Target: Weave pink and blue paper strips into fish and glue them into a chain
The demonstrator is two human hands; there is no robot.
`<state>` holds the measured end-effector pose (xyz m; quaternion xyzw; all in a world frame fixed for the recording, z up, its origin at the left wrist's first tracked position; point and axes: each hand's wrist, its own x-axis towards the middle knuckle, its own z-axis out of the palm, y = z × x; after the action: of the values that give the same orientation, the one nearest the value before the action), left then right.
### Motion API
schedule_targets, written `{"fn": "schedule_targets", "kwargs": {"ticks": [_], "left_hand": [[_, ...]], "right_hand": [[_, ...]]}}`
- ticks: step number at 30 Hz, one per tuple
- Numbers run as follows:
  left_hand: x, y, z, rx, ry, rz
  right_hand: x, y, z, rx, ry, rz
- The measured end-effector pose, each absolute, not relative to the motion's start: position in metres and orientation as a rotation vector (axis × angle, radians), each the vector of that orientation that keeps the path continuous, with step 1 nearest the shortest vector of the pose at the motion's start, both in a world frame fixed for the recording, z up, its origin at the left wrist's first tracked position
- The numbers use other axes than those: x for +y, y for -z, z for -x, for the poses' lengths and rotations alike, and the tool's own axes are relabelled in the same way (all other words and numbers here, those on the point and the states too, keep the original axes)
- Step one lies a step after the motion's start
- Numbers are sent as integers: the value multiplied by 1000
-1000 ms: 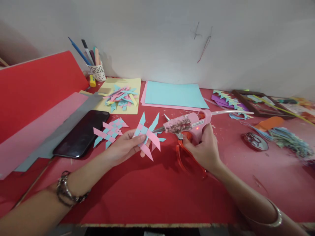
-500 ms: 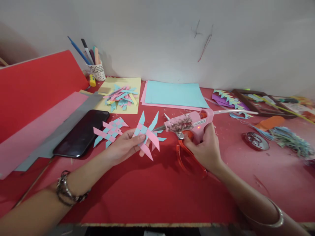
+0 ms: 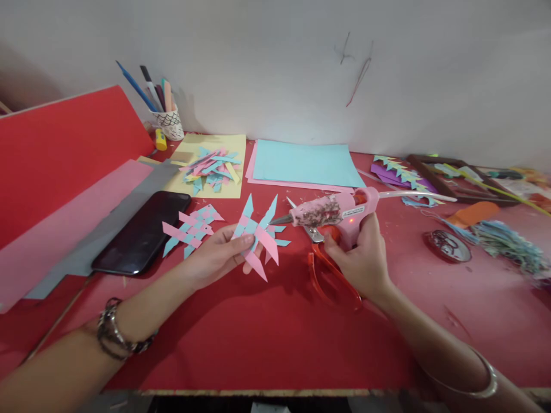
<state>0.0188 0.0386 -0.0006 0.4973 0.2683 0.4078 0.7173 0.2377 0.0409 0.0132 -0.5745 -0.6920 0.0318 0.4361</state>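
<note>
Between thumb and fingers, my left hand (image 3: 224,252) pinches a woven paper fish (image 3: 250,230) of pink and light blue strips, its pointed ends spread out. My right hand (image 3: 364,261) is wrapped round the handle of a pink hot glue gun (image 3: 331,213), whose small light glows orange. The gun's nozzle points left, close to the fish's right side; whether it touches the paper I cannot tell. Under the gun lie red-handled scissors (image 3: 336,275), partly hidden. Other woven paper pieces (image 3: 196,229) rest left of the fish, beside my left hand.
A black phone (image 3: 144,235) lies at left on grey and pink sheets. Behind are a pile of paper strips (image 3: 213,166), a blue sheet (image 3: 305,163) and a pen cup (image 3: 170,125). At right are a small round dish (image 3: 447,246), a paper tassel (image 3: 508,244) and a brown frame (image 3: 456,183).
My right hand has drawn the glue gun slightly to the right, its nozzle moving back a little from the fish. My left hand holds the fish nearly still.
</note>
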Motion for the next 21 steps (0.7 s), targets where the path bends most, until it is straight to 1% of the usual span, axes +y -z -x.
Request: {"fn": "schedule_targets", "kwargs": {"ticks": [21], "left_hand": [[39,1,-18,602,-883,-1120]], "right_hand": [[42,-10,-241,-1693,-4,1457]]}}
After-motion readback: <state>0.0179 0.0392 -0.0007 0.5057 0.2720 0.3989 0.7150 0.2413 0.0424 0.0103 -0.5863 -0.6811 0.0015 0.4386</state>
